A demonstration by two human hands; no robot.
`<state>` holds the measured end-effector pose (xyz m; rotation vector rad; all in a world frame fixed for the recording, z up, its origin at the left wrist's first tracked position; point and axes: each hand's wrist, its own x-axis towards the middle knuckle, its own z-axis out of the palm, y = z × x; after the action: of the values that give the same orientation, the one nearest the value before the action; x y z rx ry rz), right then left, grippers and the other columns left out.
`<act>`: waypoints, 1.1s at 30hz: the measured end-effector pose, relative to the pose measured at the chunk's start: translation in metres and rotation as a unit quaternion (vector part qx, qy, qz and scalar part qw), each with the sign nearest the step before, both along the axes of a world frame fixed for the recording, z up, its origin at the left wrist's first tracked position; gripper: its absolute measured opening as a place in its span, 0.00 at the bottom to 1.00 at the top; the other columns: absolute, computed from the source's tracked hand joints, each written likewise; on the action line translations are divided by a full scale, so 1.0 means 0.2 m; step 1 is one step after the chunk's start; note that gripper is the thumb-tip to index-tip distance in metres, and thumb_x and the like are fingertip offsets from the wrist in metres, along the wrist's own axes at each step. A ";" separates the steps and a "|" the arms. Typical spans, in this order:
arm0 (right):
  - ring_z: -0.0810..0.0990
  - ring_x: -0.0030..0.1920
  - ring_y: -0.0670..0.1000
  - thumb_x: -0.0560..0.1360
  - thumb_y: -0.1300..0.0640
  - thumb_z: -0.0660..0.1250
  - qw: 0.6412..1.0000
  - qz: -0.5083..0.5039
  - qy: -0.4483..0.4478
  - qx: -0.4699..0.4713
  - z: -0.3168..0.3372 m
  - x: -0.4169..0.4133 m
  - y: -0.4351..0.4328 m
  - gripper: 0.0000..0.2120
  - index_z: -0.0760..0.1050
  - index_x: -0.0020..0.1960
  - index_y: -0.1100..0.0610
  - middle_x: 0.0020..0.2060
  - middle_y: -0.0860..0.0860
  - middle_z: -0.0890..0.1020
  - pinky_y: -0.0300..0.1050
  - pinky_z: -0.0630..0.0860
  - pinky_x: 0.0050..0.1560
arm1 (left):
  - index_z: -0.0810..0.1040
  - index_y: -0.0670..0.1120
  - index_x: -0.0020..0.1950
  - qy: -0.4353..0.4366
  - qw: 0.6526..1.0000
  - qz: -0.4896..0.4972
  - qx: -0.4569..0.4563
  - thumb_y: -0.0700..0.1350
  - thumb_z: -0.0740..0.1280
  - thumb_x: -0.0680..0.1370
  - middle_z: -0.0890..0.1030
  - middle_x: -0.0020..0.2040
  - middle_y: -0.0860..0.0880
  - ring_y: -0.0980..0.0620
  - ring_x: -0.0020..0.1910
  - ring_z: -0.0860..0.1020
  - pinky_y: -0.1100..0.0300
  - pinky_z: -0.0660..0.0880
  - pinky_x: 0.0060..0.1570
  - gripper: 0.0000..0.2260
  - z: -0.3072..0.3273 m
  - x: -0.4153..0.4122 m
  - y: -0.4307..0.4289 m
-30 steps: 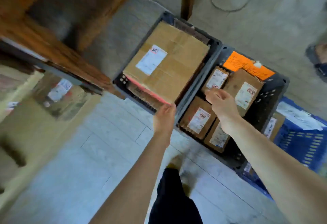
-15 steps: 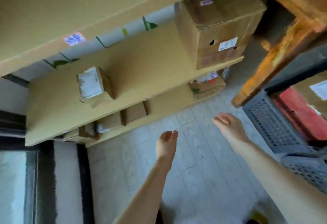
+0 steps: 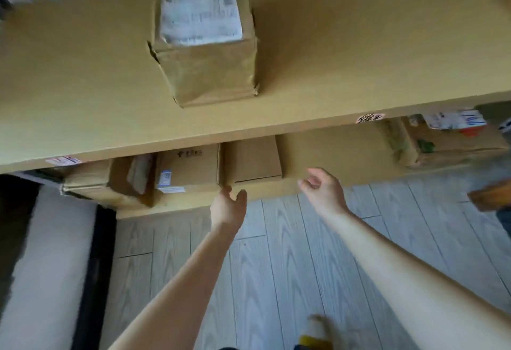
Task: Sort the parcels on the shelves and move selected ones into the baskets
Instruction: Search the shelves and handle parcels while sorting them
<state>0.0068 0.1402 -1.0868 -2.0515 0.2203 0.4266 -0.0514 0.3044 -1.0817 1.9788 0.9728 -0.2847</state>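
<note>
At the lower shelf [image 3: 334,156] edge: both hands out, nothing held.
My left hand [image 3: 228,207] is at the shelf's front lip, fingers relaxed and apart, tips by the seam between the labelled box [image 3: 188,168] and the plain box [image 3: 253,160] on that shelf; can't tell if touching. My right hand [image 3: 322,189] hangs over the shelf's bare stretch right of the plain box, fingers loosely curled, apart. Another parcel [image 3: 448,145] sits at the shelf's right end, a tall parcel [image 3: 206,70] on the board above.

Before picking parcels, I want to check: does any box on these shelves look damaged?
Yes. The tall brown cardboard parcel on the upper wooden shelf has a torn, dented left edge. The leftmost brown parcel below looks crumpled.
</note>
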 end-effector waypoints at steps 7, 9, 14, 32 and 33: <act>0.74 0.61 0.56 0.76 0.58 0.64 0.993 0.043 -0.101 -0.053 -0.66 0.27 0.34 0.17 0.72 0.63 0.63 0.61 0.59 0.77 0.36 0.66 0.55 | 0.69 0.33 0.59 -0.058 0.997 0.012 0.058 0.45 0.61 0.77 0.75 0.58 0.35 0.36 0.55 0.75 0.48 0.74 0.54 0.17 -0.65 0.26 0.09; 0.73 0.63 0.55 0.76 0.59 0.63 0.992 0.033 -0.112 -0.044 -0.75 0.30 0.39 0.18 0.71 0.65 0.63 0.62 0.59 0.76 0.34 0.64 0.55 | 0.69 0.34 0.57 -0.068 0.993 0.016 0.096 0.46 0.61 0.77 0.75 0.57 0.36 0.37 0.56 0.74 0.48 0.72 0.56 0.16 -0.72 0.30 0.09; 0.72 0.65 0.53 0.76 0.62 0.63 0.992 -0.005 -0.129 0.005 -0.84 0.33 0.39 0.17 0.71 0.65 0.62 0.63 0.57 0.76 0.31 0.61 0.58 | 0.73 0.36 0.54 -0.100 0.990 0.049 0.091 0.52 0.63 0.76 0.77 0.54 0.38 0.39 0.55 0.75 0.49 0.73 0.56 0.19 -0.77 0.36 0.12; 0.76 0.57 0.55 0.70 0.53 0.68 0.970 -0.122 0.038 0.209 -0.49 0.38 0.20 0.10 0.73 0.50 0.48 0.57 0.52 0.79 0.54 0.69 0.62 | 0.66 0.42 0.70 -0.252 0.955 0.080 -0.133 0.44 0.62 0.78 0.73 0.66 0.47 0.51 0.61 0.72 0.59 0.68 0.64 0.21 -0.56 0.32 0.06; 0.74 0.61 0.56 0.69 0.52 0.68 0.970 -0.124 0.049 0.204 -0.51 0.37 0.19 0.12 0.73 0.52 0.48 0.60 0.52 0.77 0.58 0.66 0.65 | 0.66 0.42 0.70 -0.221 0.960 0.095 -0.140 0.45 0.62 0.78 0.73 0.65 0.46 0.52 0.58 0.72 0.60 0.68 0.60 0.20 -0.58 0.32 0.07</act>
<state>0.0807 0.1772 -1.1889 -1.5782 0.4098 0.3815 0.0127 0.3190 -1.1978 1.5820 0.7741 0.1221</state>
